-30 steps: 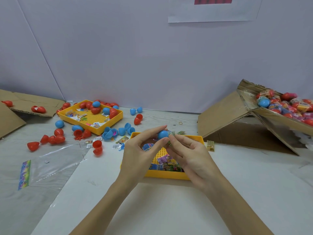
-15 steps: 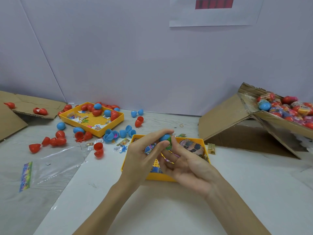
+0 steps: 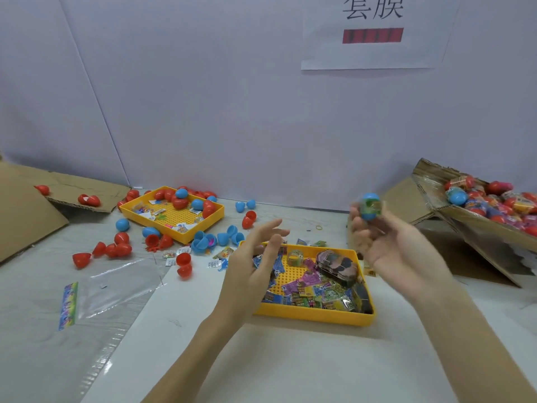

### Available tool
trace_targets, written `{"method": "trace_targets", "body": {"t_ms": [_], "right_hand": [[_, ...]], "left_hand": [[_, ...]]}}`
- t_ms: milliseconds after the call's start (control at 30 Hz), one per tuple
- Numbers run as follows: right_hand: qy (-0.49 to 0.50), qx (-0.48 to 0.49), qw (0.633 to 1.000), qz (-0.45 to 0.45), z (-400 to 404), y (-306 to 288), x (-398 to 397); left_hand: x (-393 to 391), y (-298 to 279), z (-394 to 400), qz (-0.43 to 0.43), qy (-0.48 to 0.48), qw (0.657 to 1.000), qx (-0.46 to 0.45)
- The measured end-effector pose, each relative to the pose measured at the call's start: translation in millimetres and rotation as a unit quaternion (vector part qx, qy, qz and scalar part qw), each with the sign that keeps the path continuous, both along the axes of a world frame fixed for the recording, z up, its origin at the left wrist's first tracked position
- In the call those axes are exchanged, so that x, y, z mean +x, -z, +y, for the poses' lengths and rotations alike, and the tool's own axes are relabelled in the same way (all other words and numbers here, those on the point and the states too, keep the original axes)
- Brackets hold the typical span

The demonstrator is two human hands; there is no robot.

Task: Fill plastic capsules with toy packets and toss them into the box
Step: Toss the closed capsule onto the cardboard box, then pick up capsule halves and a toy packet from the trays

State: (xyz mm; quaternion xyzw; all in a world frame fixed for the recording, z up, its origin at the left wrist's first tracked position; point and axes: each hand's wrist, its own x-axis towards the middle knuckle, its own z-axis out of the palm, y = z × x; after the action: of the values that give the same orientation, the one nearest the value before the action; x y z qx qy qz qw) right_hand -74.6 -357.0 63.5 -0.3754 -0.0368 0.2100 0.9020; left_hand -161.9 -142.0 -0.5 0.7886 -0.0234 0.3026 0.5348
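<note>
Right hand [image 3: 386, 242] holds a blue capsule [image 3: 370, 206] in a blurred fingertip grip above the table, near the box [image 3: 436, 207]; left hand [image 3: 255, 263] spread, empty. Risk: a short toss strikes the cardboard flap.

body: two bare forearms | left grip [image 3: 255, 263], right grip [image 3: 389, 242] ungloved | no sleeves, rings

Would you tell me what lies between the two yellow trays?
In the head view, loose blue capsule halves and small packets lie on the table.
</note>
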Motion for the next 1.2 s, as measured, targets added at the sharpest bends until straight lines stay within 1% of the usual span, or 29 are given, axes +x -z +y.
{"method": "trace_targets", "body": {"t_ms": [67, 100, 133, 167, 200, 267, 333, 400, 433, 533, 600, 667, 700, 767, 833, 900, 1000, 1033, 1100, 1200], "right_hand": [[0.075, 0.134, 0.988, 0.031, -26, -18, 20], [0.101, 0.167, 0.98, 0.034, -35, -23, 26], [0.113, 0.171, 0.978, 0.031, -40, -23, 30], [0.111, 0.15, 0.982, 0.026, -42, -20, 32], [0.102, 0.113, 0.988, 0.019, -40, -13, 31], [0.076, 0.004, 0.997, -0.021, -31, 4, 24], [0.064, -0.104, 0.988, -0.09, -15, 24, 16], [0.046, -0.195, 0.969, -0.145, 1, 41, 6], [0.032, -0.238, 0.956, -0.168, 9, 47, 1], [-0.001, -0.345, 0.906, -0.245, 26, 61, -6], [0.003, -0.39, 0.873, -0.292, 31, 66, -7], [0.01, -0.42, 0.848, -0.322, 33, 69, -7], [0.015, -0.439, 0.832, -0.34, 33, 71, -8], [0.03, -0.493, 0.777, -0.389, 34, 73, -10], [0.04, -0.534, 0.724, -0.435, 36, 74, -11], [0.022, -0.567, 0.68, -0.464, 37, 72, -12], [-0.016, -0.633, 0.606, -0.482, 38, 68, -11], [-0.027, -0.647, 0.59, -0.483, 37, 66, -10], [-0.051, -0.662, 0.576, -0.478, 35, 62, -9], [-0.068, -0.668, 0.568, -0.476, 32, 61, -9]], "left_hand": [[4, 1, 8, 0.015, -0.047, 0.999, 0.002], [6, 3, 12, 0.029, -0.069, 0.997, 0.002], [8, 5, 15, 0.044, -0.091, 0.995, -0.005], [11, 6, 18, 0.056, -0.111, 0.992, -0.019], [13, 7, 21, 0.066, -0.131, 0.989, -0.037], [19, 6, 31, 0.074, -0.171, 0.981, -0.057], [29, 3, 47, 0.086, -0.199, 0.976, -0.034], [46, -1, 73, 0.133, -0.222, 0.965, 0.03], [56, -3, 88, 0.168, -0.239, 0.953, 0.081], [81, -12, 130, 0.268, -0.256, 0.899, 0.232], [91, -12, 152, 0.295, -0.236, 0.876, 0.3], [97, -7, 165, 0.285, -0.222, 0.869, 0.338], [98, -4, 169, 0.271, -0.223, 0.87, 0.346], [98, -1, 175, 0.235, -0.242, 0.88, 0.335], [95, -1, 175, 0.189, -0.272, 0.897, 0.294], [89, -2, 168, 0.138, -0.295, 0.913, 0.246], [75, -8, 141, 0.077, -0.26, 0.94, 0.209], [69, -10, 130, 0.066, -0.237, 0.949, 0.199], [56, -15, 107, 0.055, -0.184, 0.968, 0.162], [35, -22, 67, 0.065, -0.086, 0.993, 0.049]]}}
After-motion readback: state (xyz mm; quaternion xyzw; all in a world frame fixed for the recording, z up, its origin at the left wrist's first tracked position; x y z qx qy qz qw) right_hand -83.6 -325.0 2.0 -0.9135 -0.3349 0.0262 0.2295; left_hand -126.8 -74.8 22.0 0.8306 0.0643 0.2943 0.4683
